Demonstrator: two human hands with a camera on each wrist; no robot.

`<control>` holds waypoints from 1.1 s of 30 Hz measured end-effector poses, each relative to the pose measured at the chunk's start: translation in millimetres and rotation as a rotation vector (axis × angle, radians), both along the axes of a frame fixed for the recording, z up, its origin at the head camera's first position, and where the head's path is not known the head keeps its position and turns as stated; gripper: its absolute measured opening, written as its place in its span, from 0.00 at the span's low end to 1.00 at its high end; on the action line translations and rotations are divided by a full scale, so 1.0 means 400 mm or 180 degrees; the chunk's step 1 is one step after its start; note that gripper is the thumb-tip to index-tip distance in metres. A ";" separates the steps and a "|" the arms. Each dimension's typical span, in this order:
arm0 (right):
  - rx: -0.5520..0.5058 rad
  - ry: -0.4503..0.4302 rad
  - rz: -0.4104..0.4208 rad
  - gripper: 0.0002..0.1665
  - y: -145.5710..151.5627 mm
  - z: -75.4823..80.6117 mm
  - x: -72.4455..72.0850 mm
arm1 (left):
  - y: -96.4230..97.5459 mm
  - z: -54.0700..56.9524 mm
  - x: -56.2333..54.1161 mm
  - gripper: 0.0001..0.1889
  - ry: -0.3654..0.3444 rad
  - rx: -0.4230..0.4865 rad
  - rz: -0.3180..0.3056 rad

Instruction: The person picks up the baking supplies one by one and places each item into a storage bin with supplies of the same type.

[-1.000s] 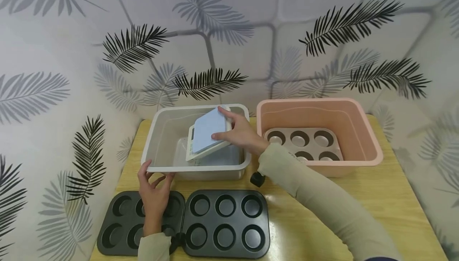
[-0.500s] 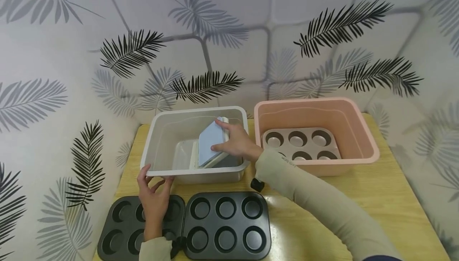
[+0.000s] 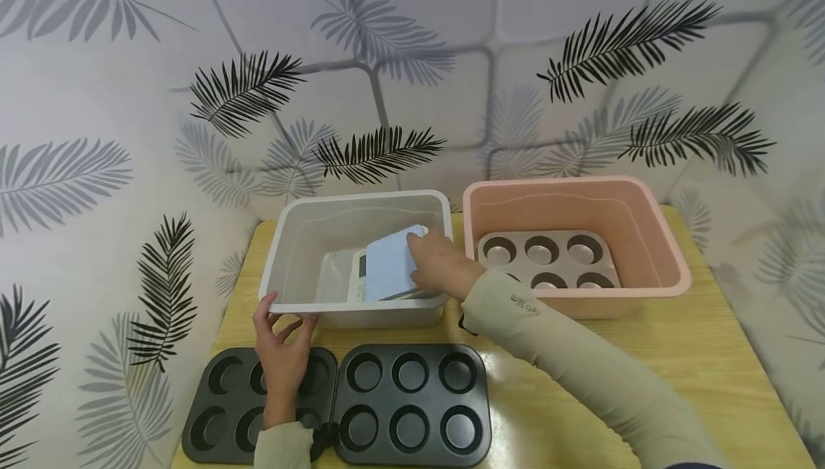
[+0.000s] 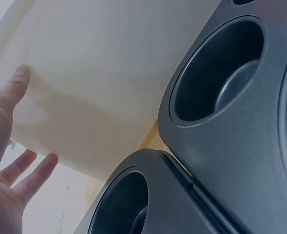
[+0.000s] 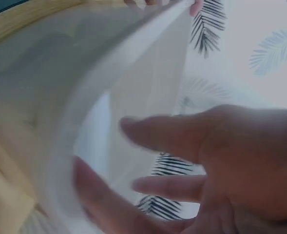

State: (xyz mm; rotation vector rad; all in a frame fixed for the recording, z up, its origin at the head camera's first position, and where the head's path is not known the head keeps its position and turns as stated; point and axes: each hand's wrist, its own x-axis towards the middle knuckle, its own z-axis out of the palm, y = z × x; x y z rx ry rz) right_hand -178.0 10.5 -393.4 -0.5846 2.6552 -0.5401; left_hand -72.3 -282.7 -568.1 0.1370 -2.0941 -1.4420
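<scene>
A kitchen scale (image 3: 389, 265) with a light-blue top, white body and small dark display lies in the right part of the white bin (image 3: 361, 307). My right hand (image 3: 441, 265) reaches over the bin's right side, at the scale's right edge. In the right wrist view, the thumb and fingers of this right hand (image 5: 250, 165) are spread apart with nothing between them; the picture is blurred. My left hand (image 3: 283, 358) grips the rim at the bin's front left corner. The left wrist view shows the thumb of my left hand (image 4: 4, 161) against the outer wall.
A pink bin (image 3: 573, 304) stands to the right and holds a light-brown muffin pan (image 3: 561, 258). Two dark muffin pans, one on the left (image 3: 222, 412) and one on the right (image 3: 412, 401), lie side by side in front. All rest on a wooden table (image 3: 580, 383) against a leaf-patterned backdrop.
The scale has gone from tilted and raised to lying lower in the white bin. My right hand moved down with it and its fingers came away. My left hand kept its place on the rim.
</scene>
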 end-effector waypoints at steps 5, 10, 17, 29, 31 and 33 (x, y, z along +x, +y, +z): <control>0.0021 0.0164 -0.0005 0.17 0.016 0.026 0.008 | -0.002 -0.006 -0.004 0.45 -0.0055 -0.0050 0.0037; -0.0199 0.0222 -0.0019 0.31 0.055 0.028 0.012 | 0.000 -0.003 -0.003 0.44 -0.0062 -0.0090 0.0058; -0.0369 0.0351 -0.0062 0.36 0.095 0.032 0.016 | 0.007 0.000 -0.003 0.44 -0.0077 -0.0058 0.0076; -0.0644 0.0220 -0.0258 0.42 0.127 0.041 0.012 | 0.008 0.001 -0.003 0.45 -0.0110 -0.0084 0.0087; -0.0639 0.0199 -0.0270 0.42 0.134 0.040 0.012 | 0.009 0.003 -0.001 0.44 -0.0134 -0.0059 0.0093; -0.0672 0.0139 -0.0294 0.42 0.141 0.037 0.012 | 0.010 0.005 0.001 0.44 -0.0163 -0.0040 0.0100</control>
